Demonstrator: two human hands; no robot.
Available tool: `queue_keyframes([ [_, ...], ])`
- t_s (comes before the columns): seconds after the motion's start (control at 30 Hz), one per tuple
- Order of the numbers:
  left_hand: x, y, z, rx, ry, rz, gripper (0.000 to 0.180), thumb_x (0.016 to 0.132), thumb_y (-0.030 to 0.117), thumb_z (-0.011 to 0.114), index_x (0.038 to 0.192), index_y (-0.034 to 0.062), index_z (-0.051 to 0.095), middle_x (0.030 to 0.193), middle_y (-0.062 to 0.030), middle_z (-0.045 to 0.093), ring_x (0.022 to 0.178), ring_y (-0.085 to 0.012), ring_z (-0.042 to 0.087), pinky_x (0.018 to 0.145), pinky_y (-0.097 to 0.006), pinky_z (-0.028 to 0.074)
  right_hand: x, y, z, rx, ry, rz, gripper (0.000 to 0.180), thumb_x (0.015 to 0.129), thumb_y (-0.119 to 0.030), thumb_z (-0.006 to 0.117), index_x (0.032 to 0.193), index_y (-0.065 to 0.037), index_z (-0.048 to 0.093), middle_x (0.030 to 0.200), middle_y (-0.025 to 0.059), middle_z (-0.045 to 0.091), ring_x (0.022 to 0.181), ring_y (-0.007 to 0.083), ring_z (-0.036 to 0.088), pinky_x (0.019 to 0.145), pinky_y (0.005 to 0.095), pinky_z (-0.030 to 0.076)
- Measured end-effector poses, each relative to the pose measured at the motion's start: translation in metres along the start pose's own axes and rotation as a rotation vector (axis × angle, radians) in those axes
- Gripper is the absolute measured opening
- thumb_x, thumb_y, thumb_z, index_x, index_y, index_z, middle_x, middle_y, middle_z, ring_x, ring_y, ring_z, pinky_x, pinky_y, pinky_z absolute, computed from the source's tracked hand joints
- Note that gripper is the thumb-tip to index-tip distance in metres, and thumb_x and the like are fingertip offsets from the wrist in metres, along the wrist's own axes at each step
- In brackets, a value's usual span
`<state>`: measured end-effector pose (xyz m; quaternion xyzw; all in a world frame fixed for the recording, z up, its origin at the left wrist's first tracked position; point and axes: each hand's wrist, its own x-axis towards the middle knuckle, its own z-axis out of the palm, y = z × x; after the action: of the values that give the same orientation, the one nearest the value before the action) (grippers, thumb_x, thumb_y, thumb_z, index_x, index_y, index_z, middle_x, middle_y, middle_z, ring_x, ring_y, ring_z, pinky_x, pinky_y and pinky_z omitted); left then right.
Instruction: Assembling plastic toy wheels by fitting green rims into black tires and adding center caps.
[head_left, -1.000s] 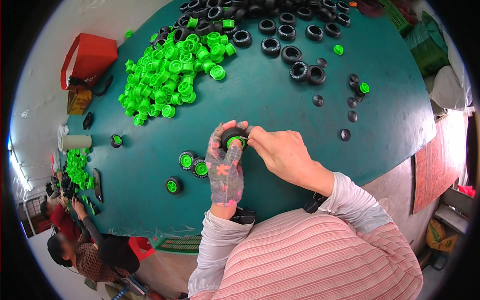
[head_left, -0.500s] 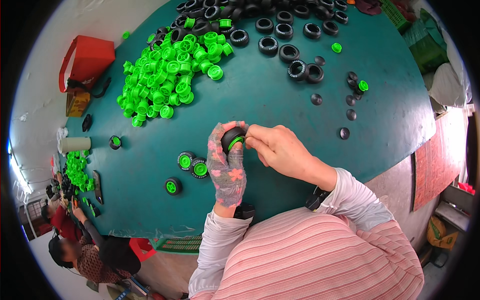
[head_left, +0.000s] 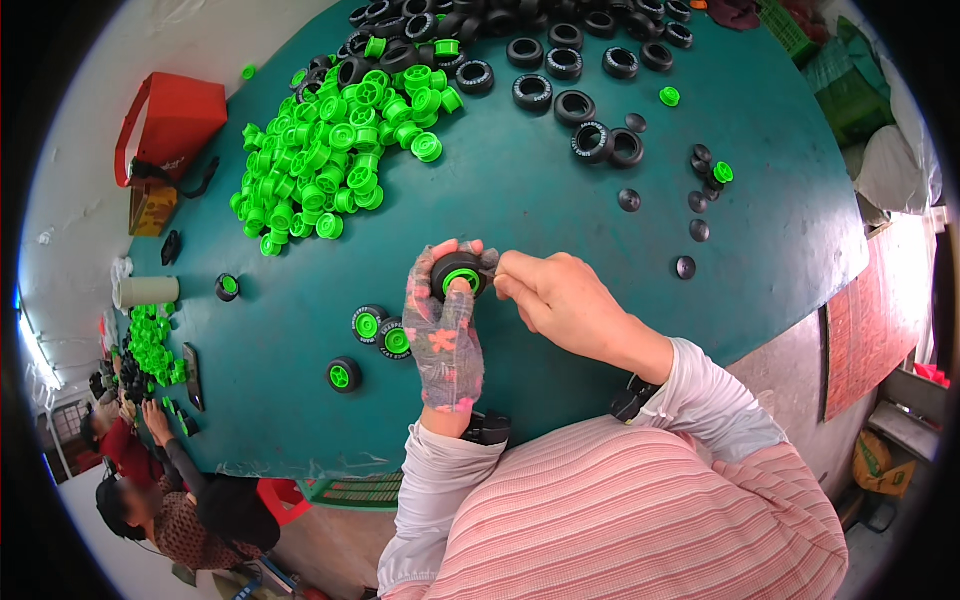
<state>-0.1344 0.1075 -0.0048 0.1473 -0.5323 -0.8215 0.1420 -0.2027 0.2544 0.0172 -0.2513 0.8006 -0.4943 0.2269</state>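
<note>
My left hand [head_left: 443, 335], in a patterned fingerless glove, is closed around a toy wheel with a black tyre [head_left: 441, 272] and a green hub [head_left: 463, 279]. The thumb lies over the hub. My right hand [head_left: 565, 300] is bare, with fingers pinched at the tyre's right edge. What they pinch, if anything, is too small and hidden to tell. Left of my left hand lie two touching wheels, a near one [head_left: 397, 341] and a far one [head_left: 367, 324]. Another fitted wheel [head_left: 344, 375] sits nearer to me.
A big pile of green hubs [head_left: 320, 150] lies ahead left on the green table [head_left: 520, 390]. Black tyres [head_left: 532, 93] spread along the far side, with small black discs [head_left: 685, 267] at right. A beige cup [head_left: 146, 291] stands left. Other people [head_left: 190, 520] work at far left.
The wheel has turned in my left hand, so its green hub now shows more fully. My left hand has shifted slightly left; the right hand stays at the wheel's edge.
</note>
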Motion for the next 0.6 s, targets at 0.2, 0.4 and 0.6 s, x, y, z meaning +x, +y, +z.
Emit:
queue_keyframes([
  [0.2, 0.0, -0.006, 0.0, -0.122, 0.028, -0.001, 0.047, 0.094, 0.014, 0.073, 0.134, 0.0034, 0.051, 0.129, -0.0172, 0.06, 0.118, -0.0291, 0.061, 0.101, -0.04, 0.052, 0.002, 0.003, 0.005, 0.373, -0.143, 0.123, 0.023, 0.105, -0.021, 0.047, 0.095, -0.004, 0.059, 0.06, 0.0091, 0.059, 0.048, 0.0205, 0.056, 0.05, 0.0353, 0.044],
  [0.4, 0.0, -0.006, 0.01, -0.168, 0.069, 0.07, 0.05, 0.093, 0.019, 0.075, 0.132, 0.0025, 0.051, 0.126, -0.0177, 0.061, 0.117, -0.0311, 0.062, 0.104, -0.043, 0.051, 0.002, 0.005, 0.009, 0.736, -0.227, 0.221, 0.028, 0.109, -0.023, 0.041, 0.097, -0.005, 0.059, 0.06, 0.0021, 0.059, 0.041, 0.0064, 0.047, 0.04, 0.0228, 0.037],
  [0.6, 0.0, -0.008, 0.009, -0.155, 0.049, 0.127, 0.048, 0.093, 0.013, 0.074, 0.133, 0.0022, 0.051, 0.128, -0.0159, 0.059, 0.119, -0.0307, 0.06, 0.104, -0.044, 0.05, 0.003, 0.002, 0.007, 0.622, -0.214, 0.189, 0.027, 0.108, -0.023, 0.042, 0.097, -0.005, 0.059, 0.059, 0.0018, 0.058, 0.041, 0.0072, 0.047, 0.041, 0.024, 0.037],
])
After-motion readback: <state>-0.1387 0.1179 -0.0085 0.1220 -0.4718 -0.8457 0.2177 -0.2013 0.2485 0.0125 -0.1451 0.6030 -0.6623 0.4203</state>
